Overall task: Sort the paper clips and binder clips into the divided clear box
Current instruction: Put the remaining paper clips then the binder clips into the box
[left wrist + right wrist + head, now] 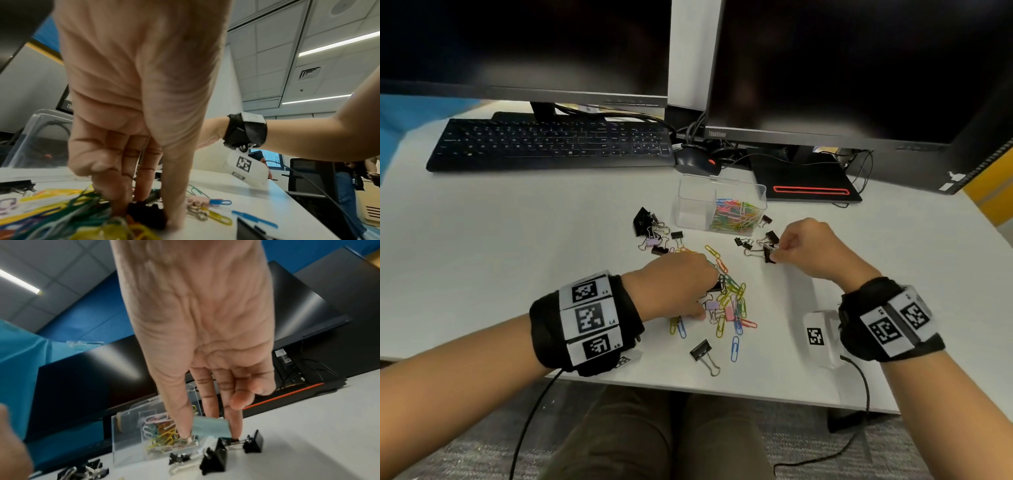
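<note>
The clear divided box stands mid-table; its right compartment holds coloured paper clips, its left one looks empty. My left hand reaches down into the loose pile of paper clips. In the left wrist view its fingers and thumb grip a black binder clip. My right hand works right of the box among black binder clips. There its thumb and forefinger pinch a pale blue-grey binder clip.
More binder clips lie left of the box, and one black binder clip lies near the table's front edge. A keyboard, mouse, two monitors and a black stand base line the back.
</note>
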A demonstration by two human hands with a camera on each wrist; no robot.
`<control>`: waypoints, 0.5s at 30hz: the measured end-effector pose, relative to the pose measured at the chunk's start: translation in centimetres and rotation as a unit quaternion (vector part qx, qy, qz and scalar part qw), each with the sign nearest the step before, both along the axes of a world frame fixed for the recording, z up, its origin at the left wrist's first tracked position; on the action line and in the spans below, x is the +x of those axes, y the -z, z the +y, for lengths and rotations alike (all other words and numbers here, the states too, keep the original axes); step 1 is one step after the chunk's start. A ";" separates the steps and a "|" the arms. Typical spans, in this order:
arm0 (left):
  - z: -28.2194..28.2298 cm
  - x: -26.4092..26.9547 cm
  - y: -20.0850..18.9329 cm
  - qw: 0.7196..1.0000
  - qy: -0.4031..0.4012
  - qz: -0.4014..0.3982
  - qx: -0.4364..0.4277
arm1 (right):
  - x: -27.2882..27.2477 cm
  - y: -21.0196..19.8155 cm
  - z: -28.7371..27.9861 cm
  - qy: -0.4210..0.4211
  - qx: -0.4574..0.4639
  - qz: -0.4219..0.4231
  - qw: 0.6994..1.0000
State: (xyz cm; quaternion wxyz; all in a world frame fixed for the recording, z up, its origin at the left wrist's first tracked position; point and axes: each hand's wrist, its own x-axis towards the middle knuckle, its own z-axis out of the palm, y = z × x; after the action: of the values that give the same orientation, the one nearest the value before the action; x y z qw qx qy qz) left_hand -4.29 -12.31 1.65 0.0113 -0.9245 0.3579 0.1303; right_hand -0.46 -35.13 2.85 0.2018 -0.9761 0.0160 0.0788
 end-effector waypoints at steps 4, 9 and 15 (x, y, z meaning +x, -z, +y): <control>-0.1 0.1 0.0 1.000 -0.002 -0.001 -0.018 | -0.3 0.5 0.6 -0.053 -0.045 -0.030 0.997; 1.2 1.5 -0.7 0.988 -0.038 0.073 -0.131 | -4.1 -0.6 4.4 -0.217 -0.038 0.067 0.973; 4.4 4.5 -1.3 0.958 -0.147 0.100 -0.227 | -5.1 0.7 6.3 -0.220 -0.077 0.154 0.960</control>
State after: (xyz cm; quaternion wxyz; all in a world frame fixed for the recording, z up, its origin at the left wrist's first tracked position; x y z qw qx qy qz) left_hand 0.22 -7.93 3.00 -0.2541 -0.9274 0.2375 0.1373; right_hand -5.56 -28.86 2.13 0.0989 -0.9442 -0.1618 0.2695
